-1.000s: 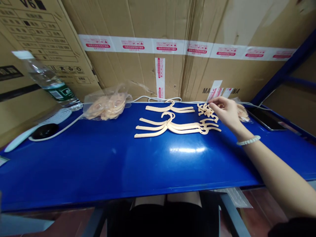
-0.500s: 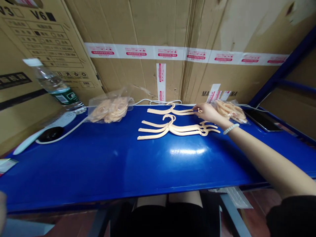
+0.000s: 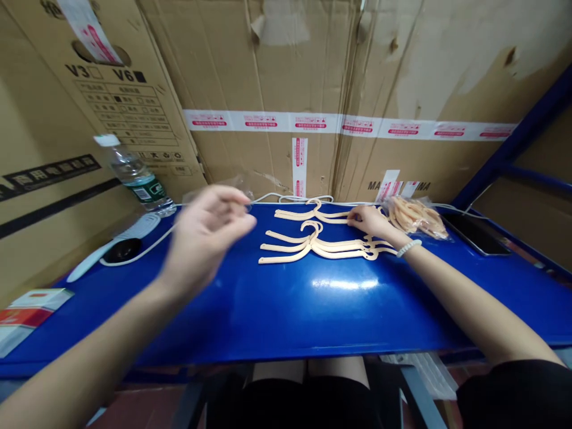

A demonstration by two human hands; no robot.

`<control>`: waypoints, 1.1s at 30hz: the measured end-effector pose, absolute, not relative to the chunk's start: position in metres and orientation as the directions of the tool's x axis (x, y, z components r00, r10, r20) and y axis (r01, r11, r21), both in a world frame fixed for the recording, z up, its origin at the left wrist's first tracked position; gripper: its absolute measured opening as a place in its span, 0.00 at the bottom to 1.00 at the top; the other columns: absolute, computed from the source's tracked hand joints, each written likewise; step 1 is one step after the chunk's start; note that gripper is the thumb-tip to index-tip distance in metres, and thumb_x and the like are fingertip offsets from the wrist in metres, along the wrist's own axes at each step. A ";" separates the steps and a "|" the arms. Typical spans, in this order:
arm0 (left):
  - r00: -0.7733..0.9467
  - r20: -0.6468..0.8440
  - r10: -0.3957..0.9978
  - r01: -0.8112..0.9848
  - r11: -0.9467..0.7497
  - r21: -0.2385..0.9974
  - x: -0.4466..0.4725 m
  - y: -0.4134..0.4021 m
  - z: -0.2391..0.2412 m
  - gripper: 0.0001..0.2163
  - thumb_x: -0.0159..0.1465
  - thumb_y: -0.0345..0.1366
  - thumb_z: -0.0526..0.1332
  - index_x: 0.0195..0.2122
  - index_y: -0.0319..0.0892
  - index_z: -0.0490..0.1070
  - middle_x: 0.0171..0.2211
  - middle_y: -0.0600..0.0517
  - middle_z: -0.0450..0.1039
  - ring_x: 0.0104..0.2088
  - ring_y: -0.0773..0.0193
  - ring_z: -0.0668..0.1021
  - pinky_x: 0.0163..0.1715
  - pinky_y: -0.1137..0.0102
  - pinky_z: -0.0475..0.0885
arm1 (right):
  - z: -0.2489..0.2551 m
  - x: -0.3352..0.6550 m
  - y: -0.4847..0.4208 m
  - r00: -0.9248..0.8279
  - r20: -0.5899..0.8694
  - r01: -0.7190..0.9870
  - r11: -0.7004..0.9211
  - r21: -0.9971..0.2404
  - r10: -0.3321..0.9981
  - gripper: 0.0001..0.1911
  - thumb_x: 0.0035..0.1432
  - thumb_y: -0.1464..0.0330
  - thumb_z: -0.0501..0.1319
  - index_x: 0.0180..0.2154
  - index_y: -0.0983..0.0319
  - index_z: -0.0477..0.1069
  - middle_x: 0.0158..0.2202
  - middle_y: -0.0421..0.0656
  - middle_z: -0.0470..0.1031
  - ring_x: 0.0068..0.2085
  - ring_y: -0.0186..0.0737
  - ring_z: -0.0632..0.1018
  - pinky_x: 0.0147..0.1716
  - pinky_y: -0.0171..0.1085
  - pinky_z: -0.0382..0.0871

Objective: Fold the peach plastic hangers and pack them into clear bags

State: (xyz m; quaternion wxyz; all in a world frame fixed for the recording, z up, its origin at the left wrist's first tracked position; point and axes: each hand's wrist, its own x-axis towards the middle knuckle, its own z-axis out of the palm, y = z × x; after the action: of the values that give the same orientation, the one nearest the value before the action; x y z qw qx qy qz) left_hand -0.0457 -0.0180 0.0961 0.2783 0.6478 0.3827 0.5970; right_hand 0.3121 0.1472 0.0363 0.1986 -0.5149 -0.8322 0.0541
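Several peach plastic clothes hangers lie in two groups on the blue table. At the back group, my right hand (image 3: pixel 367 220) is closed, its fingertips pinching the right arm of a hanger (image 3: pixel 328 218). Nearer to me lies the front group of hangers (image 3: pixel 289 258), their hooks overlapping. My left hand (image 3: pixel 208 232) is raised over the left part of the table, slightly blurred. Its thumb and bent fingers are apart, with nothing seen between them. Behind it, a clear bag (image 3: pixel 239 182) is mostly hidden.
At the right lie a bag of peach hanger parts (image 3: pixel 413 215) and a black phone (image 3: pixel 476 233). A water bottle (image 3: pixel 143 185), a white brush-like tool (image 3: pixel 116 241), a black mouse-like object (image 3: pixel 123 250) and a red-and-white box (image 3: pixel 31 316) are left. Cardboard (image 3: pixel 268 71) stands behind the table (image 3: pixel 268 322).
My left hand has come in from the lower left edge to above the table, covering the left bag. My right hand stays at the back hangers, now with two left arms visible there.
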 end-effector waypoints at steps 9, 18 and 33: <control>0.154 0.475 0.866 0.336 -0.498 0.799 -0.024 0.024 0.024 0.14 0.70 0.41 0.57 0.53 0.42 0.70 0.35 0.49 0.79 0.40 0.58 0.82 0.49 0.59 0.76 | 0.054 0.318 0.116 -0.246 0.405 0.755 0.436 -0.489 0.880 0.08 0.53 0.63 0.66 0.28 0.60 0.72 0.25 0.44 0.79 0.28 0.43 0.80 0.27 0.38 0.74; 0.229 0.681 0.695 0.642 -0.634 0.431 -0.037 0.027 0.004 0.25 0.69 0.37 0.61 0.66 0.46 0.58 0.63 0.40 0.64 0.65 0.49 0.67 0.64 0.51 0.63 | 0.070 0.315 0.071 -0.365 0.211 0.523 0.387 -0.759 0.907 0.18 0.47 0.54 0.73 0.26 0.59 0.73 0.25 0.42 0.77 0.26 0.40 0.77 0.24 0.38 0.73; 0.486 0.547 0.682 0.484 -0.731 0.481 -0.031 0.021 -0.012 0.16 0.73 0.26 0.53 0.60 0.43 0.69 0.47 0.47 0.76 0.46 0.60 0.77 0.47 0.66 0.71 | 0.070 0.373 0.104 -0.275 0.455 0.885 0.408 -0.225 0.847 0.11 0.60 0.61 0.62 0.38 0.60 0.78 0.35 0.49 0.80 0.37 0.51 0.79 0.39 0.47 0.73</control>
State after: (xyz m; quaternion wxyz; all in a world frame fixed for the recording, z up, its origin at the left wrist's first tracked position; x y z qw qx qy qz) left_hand -0.0313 0.0205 -0.0124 0.1319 0.8518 0.3422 0.3741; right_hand 0.3734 0.1040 0.0704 0.2605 -0.5430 -0.7975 -0.0360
